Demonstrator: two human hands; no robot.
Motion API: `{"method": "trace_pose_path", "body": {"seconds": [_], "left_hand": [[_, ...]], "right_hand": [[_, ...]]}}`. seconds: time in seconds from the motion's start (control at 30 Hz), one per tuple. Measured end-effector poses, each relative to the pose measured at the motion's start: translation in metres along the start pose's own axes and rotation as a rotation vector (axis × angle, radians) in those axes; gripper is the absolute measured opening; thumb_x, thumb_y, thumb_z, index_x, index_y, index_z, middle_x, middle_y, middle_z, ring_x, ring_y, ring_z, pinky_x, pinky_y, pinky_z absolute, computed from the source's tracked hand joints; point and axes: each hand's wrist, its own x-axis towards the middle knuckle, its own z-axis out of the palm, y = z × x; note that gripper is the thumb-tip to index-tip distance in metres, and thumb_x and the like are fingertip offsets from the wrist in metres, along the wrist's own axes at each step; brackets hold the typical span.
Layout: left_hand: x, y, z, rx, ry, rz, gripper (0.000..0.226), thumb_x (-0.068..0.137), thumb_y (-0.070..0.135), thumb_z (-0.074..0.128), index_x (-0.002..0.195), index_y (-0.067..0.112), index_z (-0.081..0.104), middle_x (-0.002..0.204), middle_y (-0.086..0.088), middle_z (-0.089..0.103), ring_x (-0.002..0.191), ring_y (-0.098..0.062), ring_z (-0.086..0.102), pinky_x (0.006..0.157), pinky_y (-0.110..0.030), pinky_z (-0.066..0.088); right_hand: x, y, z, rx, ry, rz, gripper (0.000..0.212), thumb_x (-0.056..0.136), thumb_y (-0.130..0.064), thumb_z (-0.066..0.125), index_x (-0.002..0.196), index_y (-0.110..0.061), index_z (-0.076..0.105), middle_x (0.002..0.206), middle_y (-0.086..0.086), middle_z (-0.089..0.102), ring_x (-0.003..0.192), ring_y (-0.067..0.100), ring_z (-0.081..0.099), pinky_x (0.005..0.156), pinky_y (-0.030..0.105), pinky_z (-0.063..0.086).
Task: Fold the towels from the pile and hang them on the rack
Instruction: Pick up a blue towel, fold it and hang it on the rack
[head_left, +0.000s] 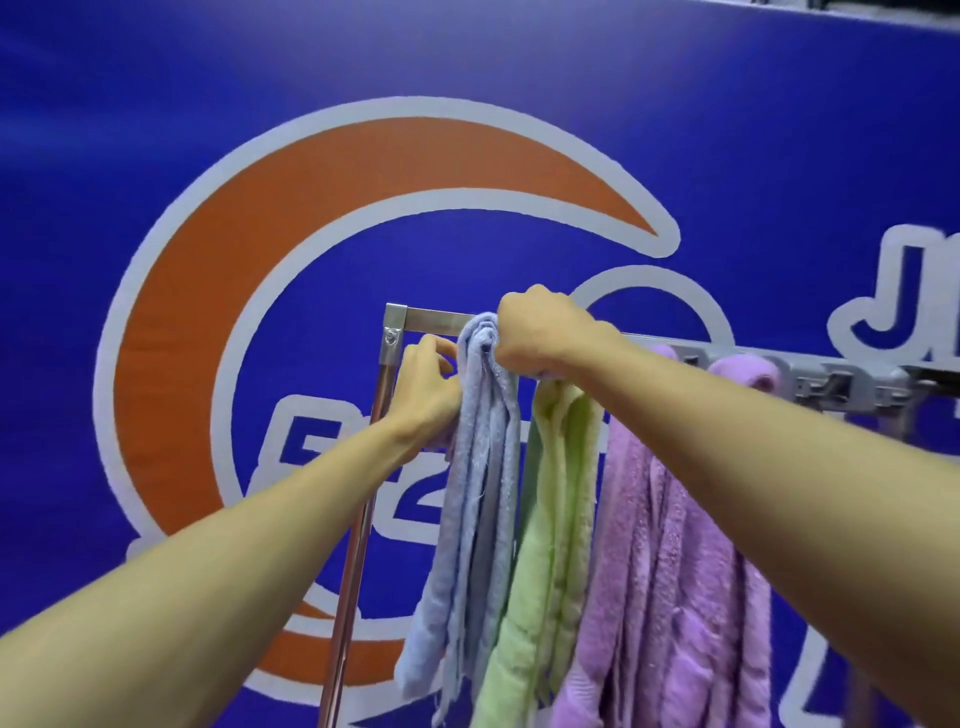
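A metal rack (431, 320) with a square top bar and a shiny left post stands in front of me. Over the bar hangs a light blue towel (480, 467), nearest the left corner. A green towel (553, 519) hangs right of it, then two purple towels (670, 545). My right hand (540, 327) grips the top of the blue towel where it folds over the bar. My left hand (428, 384) pinches the blue towel's left edge just below the bar. The towel pile is out of view.
A blue banner wall (311, 78) with a large orange and white logo fills the background close behind the rack. A grey plastic clip strip (852, 384) runs along the bar to the right of the purple towels.
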Motion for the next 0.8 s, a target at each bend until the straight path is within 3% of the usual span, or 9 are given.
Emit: {"method": "trace_pose_path", "body": {"seconds": [0.1,0.17,0.23,0.33,0.37,0.43,0.6,0.73,0.8], "left_hand": [[-0.007,0.005,-0.005,-0.113,-0.007,-0.067,0.016,0.088,0.026,0.063,0.101,0.019,0.055,0.094,0.0,0.064,0.086,-0.017,0.062,0.063,-0.027,0.05],[-0.009,0.009,-0.007,-0.173,-0.015,-0.088,0.009,0.09,0.021,0.057,0.099,0.022,0.059,0.089,0.001,0.067,0.085,-0.018,0.064,0.064,-0.029,0.05],[-0.011,0.013,-0.011,-0.21,-0.027,-0.088,0.017,0.09,0.014,0.05,0.098,0.025,0.061,0.088,0.002,0.067,0.078,-0.014,0.064,0.058,-0.024,0.047],[-0.016,0.02,-0.015,-0.314,-0.049,-0.091,0.022,0.093,0.015,0.049,0.105,0.022,0.065,0.095,0.004,0.069,0.074,-0.004,0.065,0.055,-0.015,0.048],[-0.018,0.021,-0.016,-0.361,-0.07,-0.1,0.021,0.094,0.019,0.051,0.108,0.022,0.066,0.098,0.004,0.07,0.078,-0.005,0.067,0.058,-0.015,0.05],[-0.024,0.024,-0.017,-0.405,-0.11,-0.118,0.022,0.095,0.028,0.053,0.111,0.023,0.068,0.099,0.003,0.072,0.081,-0.007,0.07,0.061,-0.017,0.052],[-0.037,0.027,-0.024,-0.24,-0.183,-0.082,0.024,0.099,0.041,0.043,0.108,0.033,0.065,0.098,0.007,0.071,0.084,-0.006,0.069,0.059,-0.018,0.052],[-0.048,0.033,-0.033,-0.075,-0.188,-0.113,0.033,0.101,0.036,0.037,0.111,0.018,0.064,0.103,-0.007,0.07,0.092,-0.023,0.068,0.072,-0.037,0.059],[-0.057,0.038,-0.038,-0.024,-0.197,-0.124,0.033,0.101,0.032,0.037,0.11,0.013,0.062,0.104,-0.011,0.068,0.094,-0.026,0.067,0.075,-0.038,0.059]], "right_hand": [[-0.004,-0.006,0.004,0.097,-0.093,0.03,0.016,0.093,-0.008,0.04,0.091,-0.004,0.055,0.094,0.01,0.051,0.076,0.026,0.05,0.05,0.025,0.031],[-0.005,-0.005,0.018,0.204,-0.09,0.028,0.018,0.095,-0.009,0.038,0.105,-0.011,0.052,0.105,0.013,0.056,0.088,0.026,0.048,0.051,0.024,0.029],[-0.006,0.0,0.038,0.354,-0.054,0.057,0.022,0.093,-0.008,0.039,0.111,-0.007,0.052,0.101,0.019,0.058,0.082,0.025,0.045,0.047,0.023,0.026],[-0.013,0.002,0.06,0.427,-0.15,0.104,0.007,0.084,-0.001,0.049,0.08,0.0,0.055,0.083,0.015,0.052,0.077,0.025,0.049,0.052,0.028,0.032],[-0.017,0.0,0.063,0.446,-0.203,0.102,0.013,0.083,-0.001,0.051,0.07,-0.004,0.051,0.079,0.013,0.051,0.076,0.025,0.048,0.056,0.028,0.033],[-0.022,-0.005,0.07,0.485,-0.238,0.093,0.017,0.086,-0.007,0.051,0.069,-0.008,0.048,0.074,0.008,0.049,0.076,0.025,0.046,0.06,0.028,0.033],[-0.022,-0.007,0.086,0.566,-0.094,0.207,0.02,0.081,-0.007,0.047,0.063,-0.012,0.039,0.079,0.012,0.05,0.073,0.027,0.045,0.047,0.029,0.025],[-0.035,-0.003,0.082,0.643,-0.119,0.188,0.021,0.083,-0.005,0.044,0.063,-0.01,0.039,0.067,0.006,0.044,0.064,0.021,0.041,0.048,0.029,0.028],[-0.044,0.001,0.081,0.651,-0.163,0.147,0.018,0.085,-0.007,0.043,0.068,-0.008,0.045,0.072,0.009,0.05,0.07,0.024,0.046,0.055,0.032,0.034]]}}
